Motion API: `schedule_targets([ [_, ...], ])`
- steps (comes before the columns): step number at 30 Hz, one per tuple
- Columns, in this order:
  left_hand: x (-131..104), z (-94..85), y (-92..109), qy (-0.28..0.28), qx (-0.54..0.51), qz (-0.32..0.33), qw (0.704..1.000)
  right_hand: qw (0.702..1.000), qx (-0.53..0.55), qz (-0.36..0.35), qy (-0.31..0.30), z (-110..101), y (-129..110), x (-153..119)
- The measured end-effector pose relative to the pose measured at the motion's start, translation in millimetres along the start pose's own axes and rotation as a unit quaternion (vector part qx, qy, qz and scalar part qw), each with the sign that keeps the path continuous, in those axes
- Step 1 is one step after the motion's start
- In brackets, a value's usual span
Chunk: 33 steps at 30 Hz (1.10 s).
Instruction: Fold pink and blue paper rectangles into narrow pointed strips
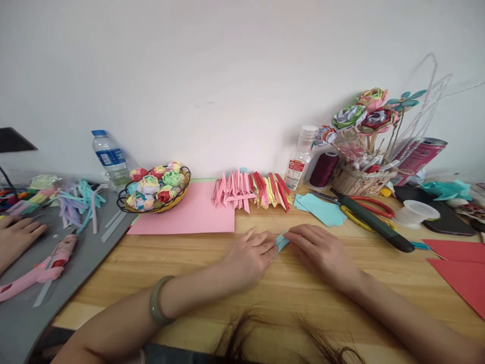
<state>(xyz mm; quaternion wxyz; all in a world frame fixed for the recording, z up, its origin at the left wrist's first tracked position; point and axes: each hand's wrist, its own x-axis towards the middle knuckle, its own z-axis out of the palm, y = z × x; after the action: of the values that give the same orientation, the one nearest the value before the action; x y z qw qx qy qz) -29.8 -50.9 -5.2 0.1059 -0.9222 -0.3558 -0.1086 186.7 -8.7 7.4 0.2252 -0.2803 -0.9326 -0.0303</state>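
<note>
A small light-blue paper piece [281,243] lies on the wooden table between my two hands. My left hand [250,253], its wrist in a green bangle, rests at the paper's left side, fingertips over its edge. From the right, my right hand [322,250] has its fingers together on the paper's upper right end. The fingers cover both ends of the paper. Just behind my right hand are loose light-blue sheets [324,209]. A row of folded pink, red and yellow strips [237,189] stands beyond my left hand.
A basket of paper flowers [178,201] stands on pink paper [189,215]. Bottles, thread, a cutter [373,222] and scissors lie at back right, red paper [458,278] at far right. Another person's hand [20,235] is at far left near a pink glue gun [56,258].
</note>
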Motion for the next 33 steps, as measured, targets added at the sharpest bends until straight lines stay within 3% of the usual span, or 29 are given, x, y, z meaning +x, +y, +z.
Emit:
schedule_targets([
  [4, -1.5, 0.7, 4.8, -0.017, 0.034, 0.002, 0.999, 0.993, 0.033, -0.067, -0.087, 0.2, -7.6, -3.0],
  [10, -8.8, -1.4, 21.7, -0.023, 0.101, -0.002, 0.995, 0.976, 0.079, -0.053, -0.197, 1.9, 4.3, -2.0],
  [14, -10.0, -2.0, 27.8, -0.049, 0.103, -0.011, 0.993, 0.971, 0.115, -0.054, -0.204, 2.3, 10.5, -3.6],
  [24, -7.8, -6.6, 25.9, -0.045, 0.028, -0.043, 0.998, 0.97, 0.129, -0.068, -0.196, 6.0, 13.7, -4.3],
  [33, -7.4, -6.1, 22.6, -0.047, 0.021, -0.031, 0.998, 0.976, 0.082, -0.012, -0.203, 2.8, 29.2, -5.0],
])
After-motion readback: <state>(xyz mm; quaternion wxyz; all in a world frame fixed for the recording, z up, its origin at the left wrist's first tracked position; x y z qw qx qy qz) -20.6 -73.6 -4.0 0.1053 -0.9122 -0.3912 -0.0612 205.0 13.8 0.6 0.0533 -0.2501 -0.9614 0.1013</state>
